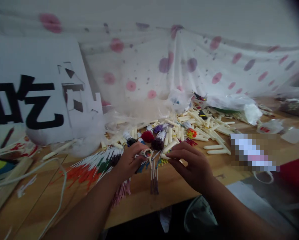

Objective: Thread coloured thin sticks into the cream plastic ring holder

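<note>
My left hand (129,160) is closed around a short cream tube (147,153); its open end faces me, with small coloured bits inside. My right hand (193,165) pinches a cream tube piece (165,156) with a rounded end, a small gap away from the left one. Below and between the hands lie thin white sticks with purple ends (154,186). Beside my left hand are fanned sticks with orange-red ends (81,175), dark green ones and pink-ended sticks (120,193). My right fingertips partly cover yellow-tipped sticks (163,162).
Behind the hands, many cream tubes (196,120) lie heaped with bundles of coloured sticks (158,140). A white board (44,66) with black characters stands at the left. A white cable (64,180) loops over the wooden table (174,183). Plastic bags (249,111) lie at the back right.
</note>
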{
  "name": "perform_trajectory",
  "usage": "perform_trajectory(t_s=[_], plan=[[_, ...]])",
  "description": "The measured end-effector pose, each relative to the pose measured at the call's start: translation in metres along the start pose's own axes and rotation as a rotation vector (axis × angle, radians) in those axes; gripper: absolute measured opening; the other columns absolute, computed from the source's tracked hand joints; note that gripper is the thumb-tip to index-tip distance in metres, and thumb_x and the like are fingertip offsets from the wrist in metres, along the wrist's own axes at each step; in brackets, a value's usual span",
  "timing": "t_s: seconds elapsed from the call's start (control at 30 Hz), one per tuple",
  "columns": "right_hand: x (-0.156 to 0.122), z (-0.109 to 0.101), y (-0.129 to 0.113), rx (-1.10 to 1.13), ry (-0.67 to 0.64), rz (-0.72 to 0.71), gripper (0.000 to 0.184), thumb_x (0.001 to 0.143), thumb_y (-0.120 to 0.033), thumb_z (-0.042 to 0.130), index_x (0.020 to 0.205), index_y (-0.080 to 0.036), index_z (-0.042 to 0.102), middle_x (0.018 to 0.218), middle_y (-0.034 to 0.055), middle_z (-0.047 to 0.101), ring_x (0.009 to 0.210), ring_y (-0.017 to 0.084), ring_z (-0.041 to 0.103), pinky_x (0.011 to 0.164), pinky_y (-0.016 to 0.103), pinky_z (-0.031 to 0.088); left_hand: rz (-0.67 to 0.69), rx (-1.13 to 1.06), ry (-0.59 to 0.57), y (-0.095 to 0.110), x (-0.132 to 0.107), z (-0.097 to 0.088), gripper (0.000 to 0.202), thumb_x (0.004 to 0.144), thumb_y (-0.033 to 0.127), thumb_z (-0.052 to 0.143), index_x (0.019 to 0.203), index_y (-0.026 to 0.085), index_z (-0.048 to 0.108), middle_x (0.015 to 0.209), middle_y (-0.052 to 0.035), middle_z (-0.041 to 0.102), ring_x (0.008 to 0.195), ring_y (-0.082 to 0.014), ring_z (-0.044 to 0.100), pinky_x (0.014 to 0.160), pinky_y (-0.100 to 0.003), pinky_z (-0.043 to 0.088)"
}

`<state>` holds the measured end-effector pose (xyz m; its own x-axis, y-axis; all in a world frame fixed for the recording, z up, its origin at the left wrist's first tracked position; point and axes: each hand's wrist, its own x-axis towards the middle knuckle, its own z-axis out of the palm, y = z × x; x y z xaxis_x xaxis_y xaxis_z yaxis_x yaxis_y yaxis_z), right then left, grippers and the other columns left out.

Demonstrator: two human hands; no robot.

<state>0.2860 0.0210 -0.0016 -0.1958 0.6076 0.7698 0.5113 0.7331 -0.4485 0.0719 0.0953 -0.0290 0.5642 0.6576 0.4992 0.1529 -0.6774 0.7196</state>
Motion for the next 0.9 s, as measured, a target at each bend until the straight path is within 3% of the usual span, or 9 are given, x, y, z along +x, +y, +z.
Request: perform_trajectory(t_s=[0.23,0.63,0.77,0.9], plan=[[0.029,0.029,-0.018,0.017,-0.076,0.014,0.008,0.080,-0.016,0.059,0.084,-0.017,0.066,0.077,0.0027,0.056,0.071,0.010,0.054,0.063,0.024,0.045,0.061,0.021,0.007,-0.005,-0.002,0.000,0.045,0.087,0.055,0.041,0.091,0.016,0.061,0.081,-0.0037,0.056,0.077,-0.0153,0.052,0.071,-0.026,0.040],[0.032,0.036,-0.013,0.051,-0.111,0.298,0.012,0.075,-0.010,0.059,0.073,-0.019,0.067,0.069,-0.0007,0.057,0.062,0.008,0.051,0.057,0.022,0.039,0.152,0.402,0.119,-0.003,-0.001,-0.005,0.040,0.090,0.050,0.038,0.091,0.018,0.062,0.080,-0.0047,0.059,0.077,-0.0179,0.051,0.069,-0.029,0.038],[0.031,0.038,-0.009,0.027,-0.092,0.261,0.011,0.075,-0.011,0.058,0.070,-0.017,0.065,0.068,-0.0003,0.054,0.060,0.008,0.049,0.055,0.021,0.038,0.131,0.434,0.116,0.001,0.000,-0.005,0.041,0.090,0.050,0.037,0.091,0.018,0.061,0.080,-0.0045,0.059,0.078,-0.0177,0.052,0.069,-0.028,0.039],[0.030,0.039,-0.006,-0.062,-0.084,0.120,0.012,0.078,-0.014,0.055,0.071,-0.016,0.063,0.070,0.0015,0.054,0.063,0.010,0.050,0.057,0.024,0.039,0.091,0.411,0.098,0.000,-0.001,-0.004,0.042,0.090,0.052,0.036,0.090,0.018,0.062,0.078,-0.0037,0.057,0.076,-0.0176,0.052,0.067,-0.028,0.038]])
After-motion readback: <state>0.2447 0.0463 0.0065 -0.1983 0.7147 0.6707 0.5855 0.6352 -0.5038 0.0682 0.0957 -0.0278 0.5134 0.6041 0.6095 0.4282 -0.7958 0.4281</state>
